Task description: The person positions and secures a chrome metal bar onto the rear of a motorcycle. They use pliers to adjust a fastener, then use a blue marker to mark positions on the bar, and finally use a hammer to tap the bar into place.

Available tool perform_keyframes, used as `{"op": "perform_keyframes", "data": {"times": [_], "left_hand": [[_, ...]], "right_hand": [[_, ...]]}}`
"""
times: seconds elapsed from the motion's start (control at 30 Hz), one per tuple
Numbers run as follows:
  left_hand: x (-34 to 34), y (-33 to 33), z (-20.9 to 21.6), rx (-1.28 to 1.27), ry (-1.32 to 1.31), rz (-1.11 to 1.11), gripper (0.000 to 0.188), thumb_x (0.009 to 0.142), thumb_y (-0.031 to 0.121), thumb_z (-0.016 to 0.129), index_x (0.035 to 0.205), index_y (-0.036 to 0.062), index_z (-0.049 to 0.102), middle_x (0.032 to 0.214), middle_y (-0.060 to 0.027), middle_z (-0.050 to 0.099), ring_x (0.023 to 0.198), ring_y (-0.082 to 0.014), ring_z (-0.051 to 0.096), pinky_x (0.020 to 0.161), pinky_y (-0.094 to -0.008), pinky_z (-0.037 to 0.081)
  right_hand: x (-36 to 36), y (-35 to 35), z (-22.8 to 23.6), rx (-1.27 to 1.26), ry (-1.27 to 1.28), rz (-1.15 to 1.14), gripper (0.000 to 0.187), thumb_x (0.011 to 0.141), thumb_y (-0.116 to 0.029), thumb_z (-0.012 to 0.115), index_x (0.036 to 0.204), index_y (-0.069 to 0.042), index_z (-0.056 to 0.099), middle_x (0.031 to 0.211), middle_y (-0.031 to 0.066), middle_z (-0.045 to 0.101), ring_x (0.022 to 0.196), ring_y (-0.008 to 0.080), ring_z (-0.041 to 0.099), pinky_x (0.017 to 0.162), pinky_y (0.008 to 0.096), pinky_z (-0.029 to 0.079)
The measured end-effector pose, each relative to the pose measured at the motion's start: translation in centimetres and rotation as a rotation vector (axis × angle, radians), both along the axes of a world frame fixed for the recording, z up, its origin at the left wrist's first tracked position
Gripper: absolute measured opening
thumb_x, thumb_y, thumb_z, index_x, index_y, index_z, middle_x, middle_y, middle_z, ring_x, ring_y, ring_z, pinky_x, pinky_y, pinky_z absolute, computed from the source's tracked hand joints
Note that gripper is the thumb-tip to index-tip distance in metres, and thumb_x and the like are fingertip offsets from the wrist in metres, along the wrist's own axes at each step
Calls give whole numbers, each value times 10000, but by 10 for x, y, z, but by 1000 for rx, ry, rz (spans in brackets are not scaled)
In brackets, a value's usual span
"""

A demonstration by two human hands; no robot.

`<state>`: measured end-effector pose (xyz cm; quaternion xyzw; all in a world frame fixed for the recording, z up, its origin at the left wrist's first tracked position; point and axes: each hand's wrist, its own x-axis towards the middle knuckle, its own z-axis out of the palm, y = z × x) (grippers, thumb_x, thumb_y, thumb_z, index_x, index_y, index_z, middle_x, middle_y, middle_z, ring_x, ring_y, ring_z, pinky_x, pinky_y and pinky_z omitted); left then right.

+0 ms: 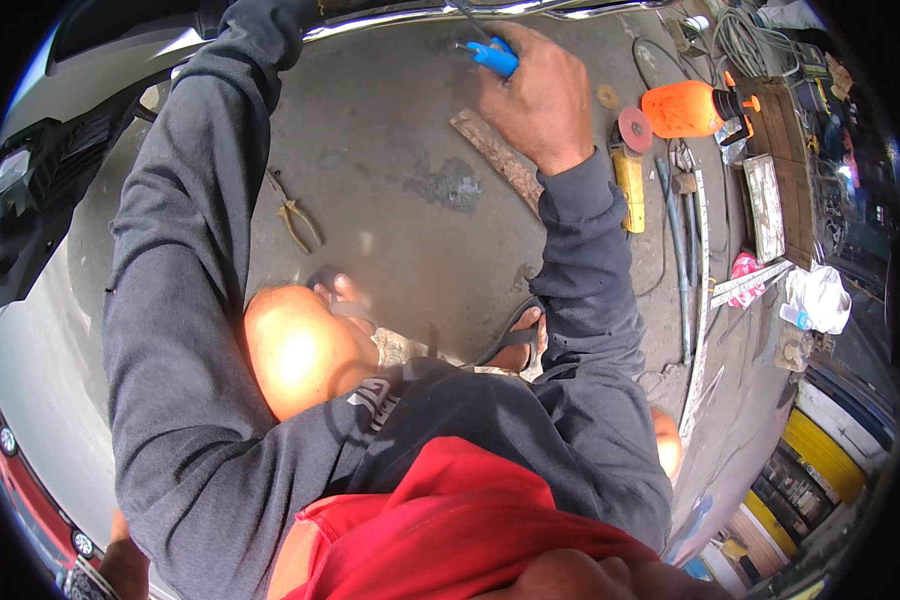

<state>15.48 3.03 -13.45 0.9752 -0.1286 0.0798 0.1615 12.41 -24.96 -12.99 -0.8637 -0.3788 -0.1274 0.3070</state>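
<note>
My right hand (540,100) is closed around a blue-handled tool (493,58) at the top of the view, near a vehicle's shiny lower edge (410,20). A short, thin metal tip sticks out of the blue part toward the left; the tool's exact kind is unclear. My left arm (185,190) stretches up along the left side to the vehicle, and its hand is out of sight beyond the sleeve. Below my right hand lies a worn strip of wood (497,160). Pliers with yellow handles (296,222) rest on the floor between my arms.
To the right lie a yellow angle grinder (630,185) with a pinkish disc (635,130), an orange spray bottle (678,108), metal bars (678,250) and coiled cable (755,45). Dark vehicle trim (45,190) stands at the left. My sandalled feet (515,345) are on the concrete floor.
</note>
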Motion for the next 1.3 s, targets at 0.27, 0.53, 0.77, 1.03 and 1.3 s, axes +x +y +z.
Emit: {"op": "perform_keyframes", "data": {"times": [0.27,0.53,0.77,1.03,1.3], "left_hand": [[-6,-8,14,-12,94,64,331,932,298,635,1187,125,755,1239,-173,700,1233,-403,601,1058,-477,467],[0,-19,44,-49,390,127,335,906,321,653,1135,108,774,1151,-168,734,1072,-368,690,935,-447,526],[11,-25,48,133,276,87,387,913,333,665,1181,60,727,1122,-174,706,1062,-340,679,947,-438,517],[33,-5,38,-43,539,136,469,935,302,675,1329,48,675,1273,-138,712,1153,-284,680,1072,-393,470],[60,2,47,-89,816,6,452,923,292,717,1304,50,686,1191,-71,741,1103,-165,670,1009,-337,495]], "right_hand": [[-15,23,19,-245,83,-134,290,752,-138,718,1025,-43,738,979,192,728,839,424,693,731,477,560],[-14,55,46,-536,147,13,262,805,-138,674,1031,-20,735,1028,168,732,901,348,711,739,499,563],[-38,36,5,-99,145,-140,287,855,-100,692,1108,33,697,978,229,729,835,407,727,735,488,586],[-45,28,-42,434,579,-252,435,829,-48,623,1253,37,673,1037,201,749,964,349,737,873,396,557],[-69,61,-40,679,753,-329,425,838,-52,664,1249,54,660,1095,281,696,1007,433,688,891,466,551]]}}
